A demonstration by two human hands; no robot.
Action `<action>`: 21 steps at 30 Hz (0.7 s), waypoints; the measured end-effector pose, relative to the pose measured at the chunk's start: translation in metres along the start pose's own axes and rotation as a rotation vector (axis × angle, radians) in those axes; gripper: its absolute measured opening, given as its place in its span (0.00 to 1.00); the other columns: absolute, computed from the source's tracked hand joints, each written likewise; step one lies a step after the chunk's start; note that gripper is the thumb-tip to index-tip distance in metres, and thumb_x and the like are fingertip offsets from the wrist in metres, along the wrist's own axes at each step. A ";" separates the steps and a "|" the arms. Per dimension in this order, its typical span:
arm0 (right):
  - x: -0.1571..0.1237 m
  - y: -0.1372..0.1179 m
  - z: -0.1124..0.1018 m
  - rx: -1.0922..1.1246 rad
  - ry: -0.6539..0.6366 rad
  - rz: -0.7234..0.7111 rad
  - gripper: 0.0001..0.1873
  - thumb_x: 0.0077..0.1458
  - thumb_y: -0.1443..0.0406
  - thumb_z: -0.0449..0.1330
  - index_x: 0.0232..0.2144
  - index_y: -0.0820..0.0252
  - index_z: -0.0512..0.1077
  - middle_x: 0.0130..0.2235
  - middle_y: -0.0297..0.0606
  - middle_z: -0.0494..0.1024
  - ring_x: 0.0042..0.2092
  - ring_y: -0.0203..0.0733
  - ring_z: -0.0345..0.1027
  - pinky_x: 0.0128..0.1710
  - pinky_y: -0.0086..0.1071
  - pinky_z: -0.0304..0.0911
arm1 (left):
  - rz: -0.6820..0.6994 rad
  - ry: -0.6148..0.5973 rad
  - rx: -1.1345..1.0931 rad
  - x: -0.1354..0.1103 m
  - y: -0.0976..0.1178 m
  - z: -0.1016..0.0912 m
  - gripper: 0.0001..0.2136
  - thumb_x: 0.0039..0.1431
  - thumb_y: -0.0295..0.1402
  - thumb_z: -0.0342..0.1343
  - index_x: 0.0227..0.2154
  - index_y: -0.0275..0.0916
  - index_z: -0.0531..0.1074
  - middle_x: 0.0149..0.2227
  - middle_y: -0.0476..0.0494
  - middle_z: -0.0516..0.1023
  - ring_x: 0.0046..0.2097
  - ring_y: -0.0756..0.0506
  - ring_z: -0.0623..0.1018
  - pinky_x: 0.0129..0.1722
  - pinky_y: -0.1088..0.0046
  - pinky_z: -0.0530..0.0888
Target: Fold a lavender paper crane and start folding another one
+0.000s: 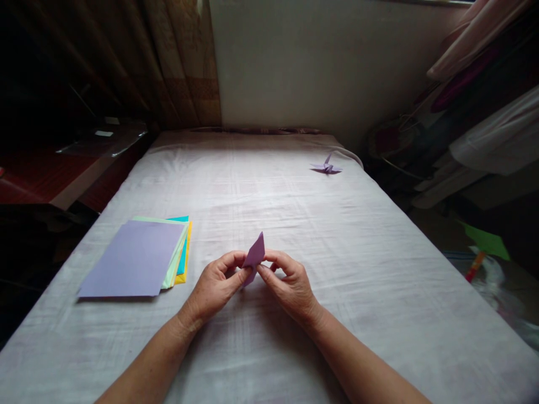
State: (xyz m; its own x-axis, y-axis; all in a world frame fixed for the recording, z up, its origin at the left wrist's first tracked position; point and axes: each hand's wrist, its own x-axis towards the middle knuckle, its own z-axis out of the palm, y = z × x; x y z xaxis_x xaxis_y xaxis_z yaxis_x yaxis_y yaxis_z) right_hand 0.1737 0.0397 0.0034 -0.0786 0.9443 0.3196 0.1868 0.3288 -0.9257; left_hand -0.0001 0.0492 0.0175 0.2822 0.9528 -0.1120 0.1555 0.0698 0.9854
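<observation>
A small folded purple paper piece (255, 254), diamond-shaped with a point up, is held just above the white cloth near the front middle. My left hand (217, 284) pinches its lower left side with thumb and fingers closed. My right hand (287, 282) pinches its lower right side, fingers curled. A finished purple paper crane (326, 167) rests far off at the back right of the cloth.
A stack of coloured paper sheets (137, 257), purple on top, lies to the left of my hands. The white cloth-covered surface (337, 269) stretches to a wall. A dark wooden table (63, 174) stands left; clothes and clutter (484, 140) crowd the right.
</observation>
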 end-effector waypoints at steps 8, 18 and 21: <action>-0.001 -0.001 0.001 0.008 0.040 0.036 0.07 0.56 0.66 0.61 0.38 0.55 0.78 0.38 0.37 0.83 0.38 0.40 0.76 0.34 0.30 0.69 | 0.017 0.036 -0.010 0.000 -0.003 0.003 0.14 0.55 0.42 0.61 0.39 0.38 0.77 0.39 0.43 0.80 0.39 0.46 0.77 0.42 0.70 0.73; 0.002 0.000 -0.003 0.270 -0.035 0.203 0.06 0.55 0.61 0.63 0.35 0.55 0.79 0.39 0.37 0.83 0.40 0.43 0.77 0.38 0.32 0.70 | 0.258 0.210 0.234 -0.008 0.001 0.012 0.05 0.59 0.35 0.59 0.35 0.42 0.75 0.36 0.48 0.80 0.39 0.46 0.78 0.42 0.71 0.73; 0.003 0.000 -0.003 0.367 -0.035 0.249 0.08 0.53 0.58 0.65 0.34 0.54 0.78 0.40 0.37 0.83 0.40 0.43 0.77 0.40 0.34 0.71 | 0.410 0.241 0.340 -0.011 0.002 0.014 0.04 0.60 0.32 0.58 0.38 0.43 0.74 0.41 0.48 0.80 0.43 0.46 0.78 0.46 0.70 0.73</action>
State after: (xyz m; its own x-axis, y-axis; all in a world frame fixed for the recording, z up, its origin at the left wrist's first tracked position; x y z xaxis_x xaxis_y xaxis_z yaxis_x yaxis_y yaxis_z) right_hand 0.1767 0.0425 0.0046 -0.1097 0.9910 0.0766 -0.1548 0.0591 -0.9862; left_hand 0.0102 0.0347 0.0193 0.1658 0.9252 0.3414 0.3856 -0.3795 0.8410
